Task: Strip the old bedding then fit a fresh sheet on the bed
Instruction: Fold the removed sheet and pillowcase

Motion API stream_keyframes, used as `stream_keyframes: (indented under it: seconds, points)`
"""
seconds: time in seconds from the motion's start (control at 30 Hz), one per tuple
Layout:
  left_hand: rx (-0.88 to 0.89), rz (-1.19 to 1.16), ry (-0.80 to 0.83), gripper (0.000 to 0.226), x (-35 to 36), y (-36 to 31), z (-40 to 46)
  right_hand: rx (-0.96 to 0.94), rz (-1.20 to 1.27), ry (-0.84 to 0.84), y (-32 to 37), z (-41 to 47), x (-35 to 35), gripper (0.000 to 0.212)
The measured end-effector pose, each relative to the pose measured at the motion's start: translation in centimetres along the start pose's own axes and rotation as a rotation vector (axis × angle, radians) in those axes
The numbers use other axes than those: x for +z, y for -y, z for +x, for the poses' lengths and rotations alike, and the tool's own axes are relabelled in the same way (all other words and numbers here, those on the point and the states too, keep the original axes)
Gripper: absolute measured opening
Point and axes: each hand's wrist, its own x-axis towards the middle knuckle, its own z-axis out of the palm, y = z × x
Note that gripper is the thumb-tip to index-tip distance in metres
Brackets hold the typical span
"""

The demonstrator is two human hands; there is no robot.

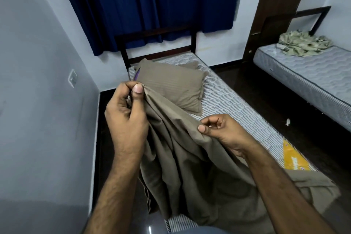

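Head view shows me standing at the foot of the bed [233, 104], looking down at both my hands. My left hand [126, 112] is up high, with its thumb and fingers squeezed tight on the edge of the brown sheet [182, 157]. My right hand [224, 132] is lower and pinches the same edge a bit further along. The rest of the sheet hangs down in a bunch and lies on the foot of the mattress. A brown pillow [174, 85] sits at the far end, near the headboard [157, 43].

I think I am hunting for a corner so I can spread the sheet out. To do it well, I should keep the left pinch tight and slide my right hand along the edge until the cloth turns. Then I can pull my hands apart and shake it flat. I should not let the sheet drop on the dark floor [245, 81]. The pillow may need to move first.
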Motion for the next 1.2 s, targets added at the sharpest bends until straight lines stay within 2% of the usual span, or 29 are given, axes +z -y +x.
stream_keyframes:
  seconds: [0.13,0.2,0.33,0.4,0.53,0.6,0.67,0.77,0.83,0.93,1.07,1.2]
  points:
    - [-0.026,-0.021,-0.033,0.021,-0.2,0.6,0.0,-0.149,-0.077,-0.184,0.9,0.4,-1.0,0.037]
    - [-0.044,-0.086,-0.050,0.021,0.0,0.8,0.1,-0.165,-0.125,-0.157,1.3,0.5,-1.6,0.034]
    - [-0.065,-0.238,-0.042,0.022,0.6,0.7,0.2,-0.025,-0.164,0.000,0.3,0.7,-1.2,0.029]
    - [-0.092,-0.287,-0.022,0.022,0.9,0.8,0.2,-0.031,-0.143,-0.021,-0.5,0.9,-0.8,0.022]
    - [-0.132,-0.308,-0.018,0.023,0.7,1.4,0.1,-0.161,-0.185,-0.265,-0.1,1.2,-1.0,0.017]
    - [-0.149,-0.305,-0.042,0.024,0.3,1.7,0.3,-0.261,-0.295,-0.376,1.5,0.7,-1.3,0.013]
    - [-0.159,-0.291,-0.077,0.026,-0.2,2.1,0.7,-0.378,-0.387,-0.449,3.9,-0.4,-1.3,0.012]
    - [-0.153,-0.259,-0.113,0.028,-0.9,3.3,1.5,-0.533,-0.375,-0.495,7.5,-2.9,-0.7,0.014]
    - [-0.170,-0.256,-0.159,0.031,-1.2,4.1,2.1,-0.540,-0.444,-0.436,9.0,-4.0,-0.1,0.013]
    - [-0.199,-0.276,-0.200,0.034,-1.4,4.5,2.6,-0.392,-0.494,-0.272,9.1,-3.7,0.1,0.021]
    - [-0.175,-0.253,-0.163,0.029,-1.5,4.7,2.5,-0.309,-0.862,-0.194,8.5,-2.8,-0.9,0.028]
    - [-0.181,-0.236,-0.161,0.024,-1.5,5.4,2.4,-0.335,-1.048,-0.085,9.4,-2.7,-1.5,0.027]
